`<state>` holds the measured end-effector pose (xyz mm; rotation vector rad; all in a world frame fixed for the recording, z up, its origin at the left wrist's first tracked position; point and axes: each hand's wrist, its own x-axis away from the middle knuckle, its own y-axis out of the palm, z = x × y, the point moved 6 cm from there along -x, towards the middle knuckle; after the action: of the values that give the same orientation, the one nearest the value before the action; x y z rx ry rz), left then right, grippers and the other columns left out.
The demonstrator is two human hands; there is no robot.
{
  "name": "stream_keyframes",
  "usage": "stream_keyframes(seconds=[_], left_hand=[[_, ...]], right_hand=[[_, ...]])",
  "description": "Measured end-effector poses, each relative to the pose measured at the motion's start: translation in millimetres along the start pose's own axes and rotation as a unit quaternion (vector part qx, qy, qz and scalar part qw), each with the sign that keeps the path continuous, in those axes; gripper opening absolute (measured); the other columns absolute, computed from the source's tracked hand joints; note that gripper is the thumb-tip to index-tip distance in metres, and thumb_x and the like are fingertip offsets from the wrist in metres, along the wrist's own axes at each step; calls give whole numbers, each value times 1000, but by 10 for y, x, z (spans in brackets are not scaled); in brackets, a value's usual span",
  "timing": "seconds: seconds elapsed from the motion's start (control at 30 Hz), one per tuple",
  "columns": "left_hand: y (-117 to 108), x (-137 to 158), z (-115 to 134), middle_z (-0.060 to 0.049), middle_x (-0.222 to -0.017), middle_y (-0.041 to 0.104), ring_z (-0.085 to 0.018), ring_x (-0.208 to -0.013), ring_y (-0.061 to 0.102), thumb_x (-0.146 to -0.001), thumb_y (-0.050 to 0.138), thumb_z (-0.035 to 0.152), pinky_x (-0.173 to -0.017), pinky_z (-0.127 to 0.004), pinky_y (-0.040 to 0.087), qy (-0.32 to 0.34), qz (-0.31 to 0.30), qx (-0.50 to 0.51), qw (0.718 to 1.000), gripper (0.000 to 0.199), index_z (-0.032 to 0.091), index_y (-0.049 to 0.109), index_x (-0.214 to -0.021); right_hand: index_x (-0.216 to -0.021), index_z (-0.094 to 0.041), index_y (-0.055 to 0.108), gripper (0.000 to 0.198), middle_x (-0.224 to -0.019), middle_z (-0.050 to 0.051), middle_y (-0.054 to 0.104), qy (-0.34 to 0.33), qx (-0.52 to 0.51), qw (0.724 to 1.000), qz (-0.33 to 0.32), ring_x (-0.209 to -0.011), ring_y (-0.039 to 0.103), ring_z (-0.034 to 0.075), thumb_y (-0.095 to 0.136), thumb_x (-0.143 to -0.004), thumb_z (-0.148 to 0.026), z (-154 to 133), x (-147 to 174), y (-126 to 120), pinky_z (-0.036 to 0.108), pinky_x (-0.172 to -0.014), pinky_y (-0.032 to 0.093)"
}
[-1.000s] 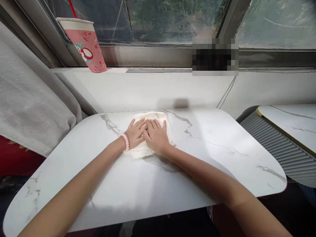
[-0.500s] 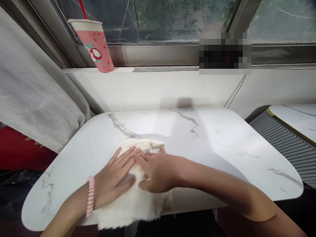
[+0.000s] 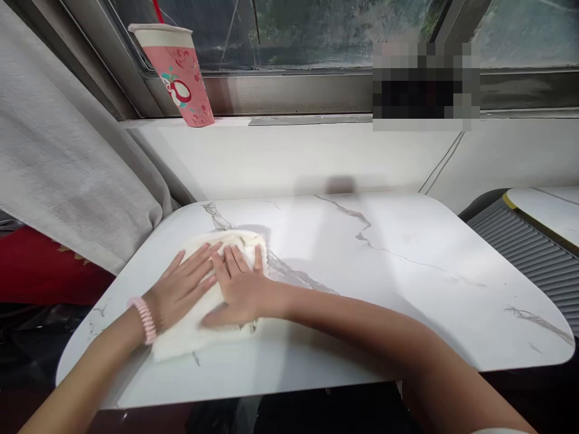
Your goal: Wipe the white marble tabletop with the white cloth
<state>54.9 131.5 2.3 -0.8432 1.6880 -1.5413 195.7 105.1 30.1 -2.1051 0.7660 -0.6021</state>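
Note:
A cream, fluffy cloth (image 3: 181, 343) lies spread on the left part of a white marble-patterned table (image 3: 316, 253). Flat on the cloth rests my left hand (image 3: 183, 289), its fingers stretched out, with a pink coiled band (image 3: 143, 319) at the wrist. My right hand (image 3: 244, 289) presses on the cloth just to the right, fingers spread. The fingertips of both hands come close together near the cloth's upper part. Beneath the palms the cloth is hidden.
On the sill stands a pink paper cup (image 3: 181, 84) with a red straw. A grey curtain (image 3: 67, 138) hangs at the left beside red fabric (image 3: 49, 265). Thin cords (image 3: 443, 160) run down the wall from a blurred-out patch. Another table (image 3: 552, 211) is at the right.
Both hands have slid the cloth left and away from me across the table. Its near edge, which hung over the table's front edge, now lies on the tabletop.

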Motion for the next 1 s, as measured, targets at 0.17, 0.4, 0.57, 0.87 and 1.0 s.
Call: stream_keyframes(seconds=[0.17,0.4,0.57,0.87,1.0], left_hand=[[-214,-526,-155,-7,-162,20,-33,-149,12,-99,25,30,-118,-60,11,-112,-58,-105,986,53,22,38,-149],[-83,-1250,-302,-12,-162,17,-33,-149,15,-94,39,26,-114,-58,26,-112,-150,-61,980,57,24,33,-151],[5,-1547,-433,-14,-163,11,-35,-149,12,-98,34,28,-114,-60,22,-111,-66,-29,991,53,21,33,-150],[41,-1646,-573,-13,-161,23,-35,-148,17,-98,36,28,-113,-63,22,-90,-10,25,996,49,22,39,-147],[64,-1642,-653,-11,-156,35,-34,-148,18,-98,35,27,-113,-62,25,-50,4,22,998,48,22,41,-146]], right_hand=[[-155,-4,7,100,-161,20,-3,23,77,989,121,-150,-13,30,49,-86,-62,254,-529,-158,63,-115,-12],[-154,-3,14,90,-162,16,10,72,96,975,185,-151,0,27,43,-88,-57,708,-876,-464,57,-118,-8],[-155,-7,13,88,-163,14,11,99,108,969,200,-151,2,25,43,-87,-55,962,-1032,-655,57,-118,-8],[-155,-14,17,81,-162,11,16,101,116,966,207,-151,7,24,41,-90,-55,1009,-1119,-757,55,-119,-5],[-155,-13,20,83,-160,14,22,99,119,962,227,-150,10,26,41,-89,-59,955,-1145,-742,56,-119,-3]])
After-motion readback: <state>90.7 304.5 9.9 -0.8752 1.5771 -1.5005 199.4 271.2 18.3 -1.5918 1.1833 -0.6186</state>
